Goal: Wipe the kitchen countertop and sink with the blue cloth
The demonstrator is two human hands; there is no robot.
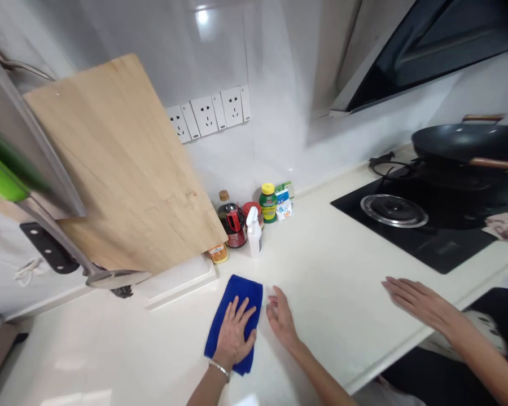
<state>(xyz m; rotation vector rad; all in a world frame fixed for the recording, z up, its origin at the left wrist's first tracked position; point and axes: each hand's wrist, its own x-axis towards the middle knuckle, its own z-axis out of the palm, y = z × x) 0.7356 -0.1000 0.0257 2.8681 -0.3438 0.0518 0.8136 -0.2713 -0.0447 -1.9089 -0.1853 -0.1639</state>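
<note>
My left hand [235, 332], with a bracelet at its wrist, lies flat on a folded blue cloth [249, 288] on the white countertop [322, 276]. Its fingers are spread. Just right of the cloth is my right hand [282, 320], its fingers loosely bent and apart, with nothing visible in it. Nearby, a white spray bottle [254, 234] stands upright beyond the cloth, in front of a red-lidded jar [253, 210]. Another person's hand [421, 301] reaches in from the right over the counter, fingers extended.
A dark sauce bottle [236, 225], a yellow-capped green bottle [268, 204] and packets stand along the wall. At left are a wooden cutting board [127, 163] and hanging utensils. A black cooktop [444, 239] with a wok [469, 141] is at right, under a range hood [423, 51].
</note>
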